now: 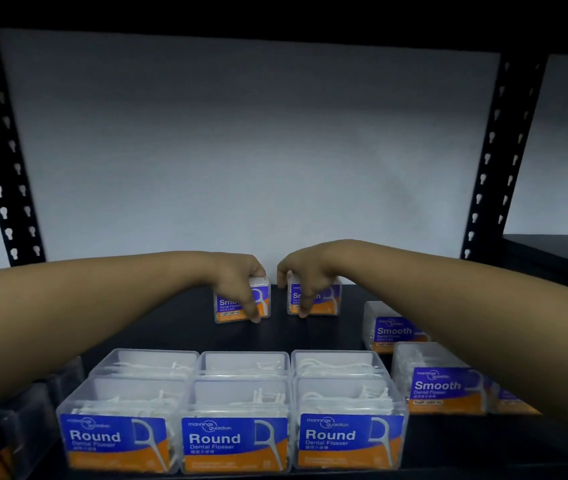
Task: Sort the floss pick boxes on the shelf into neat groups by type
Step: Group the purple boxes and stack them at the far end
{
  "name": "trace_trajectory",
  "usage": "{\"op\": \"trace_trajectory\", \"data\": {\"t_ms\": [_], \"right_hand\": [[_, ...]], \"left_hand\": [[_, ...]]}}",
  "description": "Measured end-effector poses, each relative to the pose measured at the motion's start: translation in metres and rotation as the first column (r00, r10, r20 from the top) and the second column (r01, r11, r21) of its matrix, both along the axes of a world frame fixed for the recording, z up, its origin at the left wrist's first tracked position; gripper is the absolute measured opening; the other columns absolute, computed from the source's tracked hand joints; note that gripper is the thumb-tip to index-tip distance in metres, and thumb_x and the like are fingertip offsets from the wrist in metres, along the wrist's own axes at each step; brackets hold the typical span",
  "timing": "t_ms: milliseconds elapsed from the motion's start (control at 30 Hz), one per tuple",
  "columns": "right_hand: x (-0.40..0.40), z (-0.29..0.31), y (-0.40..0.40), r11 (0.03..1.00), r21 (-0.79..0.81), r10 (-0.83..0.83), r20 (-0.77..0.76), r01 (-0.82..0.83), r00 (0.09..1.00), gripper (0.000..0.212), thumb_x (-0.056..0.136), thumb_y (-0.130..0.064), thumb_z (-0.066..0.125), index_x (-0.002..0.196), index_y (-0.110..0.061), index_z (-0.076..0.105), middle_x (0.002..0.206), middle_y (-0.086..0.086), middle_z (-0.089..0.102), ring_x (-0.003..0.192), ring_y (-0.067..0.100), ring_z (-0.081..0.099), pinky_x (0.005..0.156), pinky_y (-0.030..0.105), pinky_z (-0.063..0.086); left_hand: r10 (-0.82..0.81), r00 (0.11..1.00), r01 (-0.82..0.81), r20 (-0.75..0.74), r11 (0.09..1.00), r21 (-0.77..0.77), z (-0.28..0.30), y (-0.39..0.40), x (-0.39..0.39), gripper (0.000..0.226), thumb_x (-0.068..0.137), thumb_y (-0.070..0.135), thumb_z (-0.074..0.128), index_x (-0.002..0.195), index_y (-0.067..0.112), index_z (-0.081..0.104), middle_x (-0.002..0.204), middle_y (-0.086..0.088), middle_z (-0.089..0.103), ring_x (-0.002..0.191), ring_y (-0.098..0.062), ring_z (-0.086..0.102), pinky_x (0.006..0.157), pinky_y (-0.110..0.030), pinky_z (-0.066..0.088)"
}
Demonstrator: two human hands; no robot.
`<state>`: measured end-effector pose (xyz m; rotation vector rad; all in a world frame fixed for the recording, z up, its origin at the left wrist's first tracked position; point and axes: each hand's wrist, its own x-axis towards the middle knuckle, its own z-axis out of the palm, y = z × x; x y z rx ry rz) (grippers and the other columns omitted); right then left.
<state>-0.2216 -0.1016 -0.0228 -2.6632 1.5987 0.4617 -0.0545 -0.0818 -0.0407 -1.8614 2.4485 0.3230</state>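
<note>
At the back of the black shelf (327, 332) two clear "Smooth" floss pick boxes stand side by side. My left hand (239, 284) grips the left Smooth box (261, 299) from above. My right hand (305, 280) grips the right Smooth box (332, 297) the same way. Three "Round" boxes (235, 441) form a neat front row, with more clear boxes (244, 363) lined up right behind them. On the right, under my right forearm, stand more Smooth boxes (443, 389), one (391, 329) farther back.
Black perforated uprights (1, 157) frame the shelf bay on both sides, with a white wall behind. Dark, blurred boxes (8, 431) sit at the front left edge. A neighbouring shelf (559, 251) shows at the right.
</note>
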Motion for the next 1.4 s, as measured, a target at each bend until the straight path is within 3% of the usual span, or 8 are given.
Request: {"op": "trace_trajectory", "data": {"t_ms": [100, 267, 367, 600, 867, 1233, 1400], "right_hand": [[0.001, -0.001, 0.000, 0.999, -0.015, -0.043, -0.004, 0.043, 0.999, 0.080, 0.079, -0.036, 0.087, 0.147, -0.020, 0.047, 0.142, 0.005, 0.055, 0.123, 0.028, 0.059, 0.080, 0.033, 0.049], [0.001, 0.002, 0.004, 1.000, -0.007, 0.005, -0.015, -0.006, 1.000, 0.069, 0.081, -0.033, 0.085, 0.141, -0.019, 0.055, 0.138, 0.006, 0.060, 0.123, 0.029, 0.060, 0.084, 0.034, 0.051], [-0.006, 0.008, 0.004, 0.999, -0.037, 0.026, 0.053, -0.024, 0.998, 0.061, 0.079, -0.027, 0.087, 0.134, -0.025, 0.061, 0.134, 0.006, 0.062, 0.117, 0.031, 0.061, 0.088, 0.039, 0.055], [-0.043, 0.043, 0.010, 0.996, -0.091, 0.011, 0.205, 0.008, 0.979, 0.051, 0.082, -0.028, 0.085, 0.128, -0.032, 0.065, 0.130, 0.002, 0.059, 0.109, 0.027, 0.061, 0.075, 0.032, 0.053], [-0.095, 0.083, 0.031, 0.981, -0.183, -0.010, 0.297, 0.068, 0.955, 0.050, 0.079, -0.030, 0.087, 0.125, -0.035, 0.068, 0.123, -0.002, 0.063, 0.102, 0.024, 0.065, 0.064, 0.027, 0.054], [-0.196, 0.119, 0.071, 0.928, -0.273, -0.213, 0.176, 0.255, 0.961, 0.056, 0.072, -0.033, 0.091, 0.123, -0.027, 0.070, 0.112, 0.000, 0.071, 0.094, 0.026, 0.071, 0.086, 0.042, 0.063], [-0.235, 0.118, 0.084, 0.923, -0.224, -0.291, 0.131, 0.314, 0.948, 0.053, 0.072, -0.029, 0.092, 0.120, -0.023, 0.071, 0.114, 0.005, 0.072, 0.095, 0.029, 0.072, 0.084, 0.044, 0.063]], "left_hand": [[0.050, 0.998, -0.049, -0.024, 0.998, 0.035, 0.001, 0.001, -0.003, 0.036, 0.072, 0.032, 0.090, 0.099, 0.021, 0.068, 0.095, 0.001, 0.074, 0.085, -0.018, 0.071, 0.077, -0.029, 0.058], [0.089, 0.995, -0.086, -0.045, 0.995, 0.046, 0.004, 0.005, -0.003, 0.043, 0.069, 0.031, 0.092, 0.105, 0.015, 0.074, 0.103, -0.004, 0.079, 0.095, -0.024, 0.076, 0.085, -0.036, 0.063], [0.099, 0.992, -0.097, -0.075, 0.995, 0.023, 0.008, 0.007, -0.001, 0.046, 0.067, 0.031, 0.093, 0.106, 0.015, 0.076, 0.101, -0.003, 0.079, 0.094, -0.024, 0.076, 0.085, -0.038, 0.063], [0.102, 0.975, -0.104, -0.199, 0.995, 0.000, 0.042, 0.019, -0.010, 0.044, 0.068, 0.030, 0.093, 0.108, 0.020, 0.076, 0.101, -0.004, 0.079, 0.093, -0.026, 0.076, 0.085, -0.046, 0.063], [0.031, 0.964, -0.045, -0.265, 0.998, -0.048, 0.082, 0.035, -0.060, 0.044, 0.072, 0.029, 0.091, 0.113, 0.022, 0.075, 0.104, -0.003, 0.078, 0.094, -0.025, 0.076, 0.085, -0.044, 0.064], [-0.089, 0.943, 0.054, -0.320, 0.992, -0.117, 0.102, 0.050, -0.166, 0.035, 0.075, 0.021, 0.089, 0.105, 0.014, 0.074, 0.101, -0.009, 0.079, 0.093, -0.030, 0.076, 0.084, -0.046, 0.063], [-0.135, 0.943, 0.100, -0.305, 0.987, -0.129, 0.104, 0.052, -0.211, 0.026, 0.076, 0.021, 0.087, 0.097, 0.017, 0.073, 0.099, -0.007, 0.078, 0.094, -0.029, 0.075, 0.086, -0.046, 0.063]]}}
